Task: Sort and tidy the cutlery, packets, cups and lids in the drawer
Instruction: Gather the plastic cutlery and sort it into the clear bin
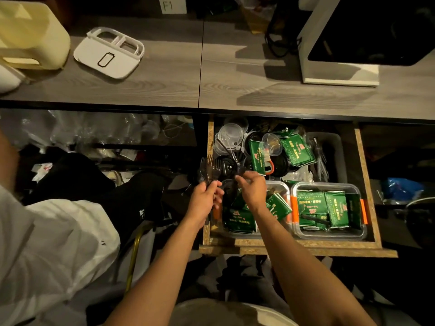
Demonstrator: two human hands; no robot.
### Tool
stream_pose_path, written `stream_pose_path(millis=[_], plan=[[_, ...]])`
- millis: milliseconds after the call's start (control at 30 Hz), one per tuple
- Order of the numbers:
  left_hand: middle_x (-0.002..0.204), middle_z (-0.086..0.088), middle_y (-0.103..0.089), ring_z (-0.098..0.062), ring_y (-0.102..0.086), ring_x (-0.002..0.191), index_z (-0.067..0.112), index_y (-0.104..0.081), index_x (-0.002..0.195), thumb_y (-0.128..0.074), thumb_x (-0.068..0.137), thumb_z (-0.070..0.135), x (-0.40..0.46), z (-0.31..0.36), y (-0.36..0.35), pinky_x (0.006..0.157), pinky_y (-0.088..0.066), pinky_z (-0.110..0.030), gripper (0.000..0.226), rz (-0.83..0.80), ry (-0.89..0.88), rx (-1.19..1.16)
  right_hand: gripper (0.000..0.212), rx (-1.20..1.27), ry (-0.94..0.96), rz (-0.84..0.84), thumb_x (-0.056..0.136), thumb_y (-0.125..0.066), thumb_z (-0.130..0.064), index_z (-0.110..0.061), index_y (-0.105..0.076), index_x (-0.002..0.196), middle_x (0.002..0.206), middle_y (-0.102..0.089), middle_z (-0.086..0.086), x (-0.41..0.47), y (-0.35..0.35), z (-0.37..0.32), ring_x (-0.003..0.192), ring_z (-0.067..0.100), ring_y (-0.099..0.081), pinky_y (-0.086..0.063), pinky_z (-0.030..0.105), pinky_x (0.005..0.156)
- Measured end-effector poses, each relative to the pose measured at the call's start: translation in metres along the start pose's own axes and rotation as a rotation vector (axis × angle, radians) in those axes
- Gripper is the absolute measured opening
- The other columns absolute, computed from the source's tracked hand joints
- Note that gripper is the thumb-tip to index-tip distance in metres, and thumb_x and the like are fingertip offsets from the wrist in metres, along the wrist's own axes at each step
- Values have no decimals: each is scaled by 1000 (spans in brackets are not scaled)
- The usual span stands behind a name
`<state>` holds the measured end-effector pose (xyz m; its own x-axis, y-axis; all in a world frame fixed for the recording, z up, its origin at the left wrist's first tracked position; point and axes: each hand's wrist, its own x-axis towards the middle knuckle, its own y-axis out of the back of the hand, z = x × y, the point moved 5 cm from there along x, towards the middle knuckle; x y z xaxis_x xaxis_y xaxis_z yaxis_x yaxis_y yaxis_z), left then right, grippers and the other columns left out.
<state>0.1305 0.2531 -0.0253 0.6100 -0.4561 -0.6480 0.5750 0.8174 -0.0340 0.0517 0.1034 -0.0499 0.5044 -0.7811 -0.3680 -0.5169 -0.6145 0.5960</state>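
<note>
The open wooden drawer (pixel 367 189) holds a jumble of things. My left hand (pixel 204 198) grips a bundle of dark plastic forks (pixel 210 169), tines pointing up, over the drawer's left edge. My right hand (pixel 250 188) pinches another dark piece of cutlery (pixel 239 171) just right of that bundle. Clear cups and lids (pixel 231 135) lie at the back left, black lids (pixel 281 164) in the middle. Green packets (pixel 297 149) are scattered there. More green packets fill a clear box (pixel 329 209) at the front right and another clear box (pixel 279 184) under my right hand.
A grey tray (pixel 334 156) with wrapped cutlery sits at the drawer's back right. Above is a wood-grain counter (pixel 211 78) with a white lid (pixel 108 52), a cream container (pixel 30 34) and a white-based screen (pixel 353 43). A person in white (pixel 51 243) stands left.
</note>
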Motion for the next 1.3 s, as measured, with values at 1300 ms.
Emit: stream_pose_path(millis=[1300], plan=[[100,-14,-73,-17,-67,66,8,-53,120,-51,103,18,-5,-26,-8,62,-56,-33,20,133,66,-132,50,-532,-28,-240,85,-63,-54,-15,-70,114,116,-68,10,14,-26,45,111,32,-58,-49,39,94]])
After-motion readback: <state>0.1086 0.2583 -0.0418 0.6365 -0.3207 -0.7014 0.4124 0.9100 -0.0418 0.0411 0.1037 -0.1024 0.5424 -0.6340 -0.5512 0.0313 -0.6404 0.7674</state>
